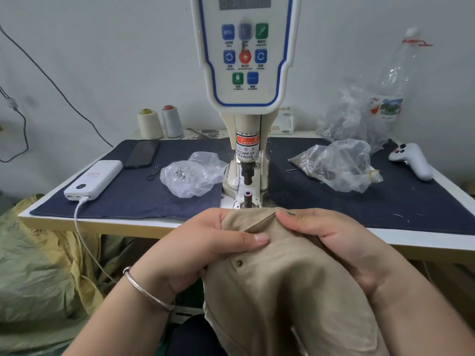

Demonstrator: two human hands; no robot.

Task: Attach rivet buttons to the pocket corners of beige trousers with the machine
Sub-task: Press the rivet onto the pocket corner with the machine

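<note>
The beige trousers (282, 291) hang from the table's front edge toward me. My left hand (205, 242) and my right hand (331, 242) each pinch the fabric at a folded corner just in front of the rivet machine (245, 104). One brass rivet (239, 263) sits in the fabric below my left thumb. The machine's lower die post (248, 199) stands just behind the cloth, with the upper punch (247, 173) above it and a gap between them.
A dark blue mat (128, 191) covers the white table (102, 223). Left of the machine lie a plastic bag of rivets (190, 176), a white power bank (93, 179) and a phone (142, 154). At right are more bags (339, 168) and a white handheld controller (411, 160).
</note>
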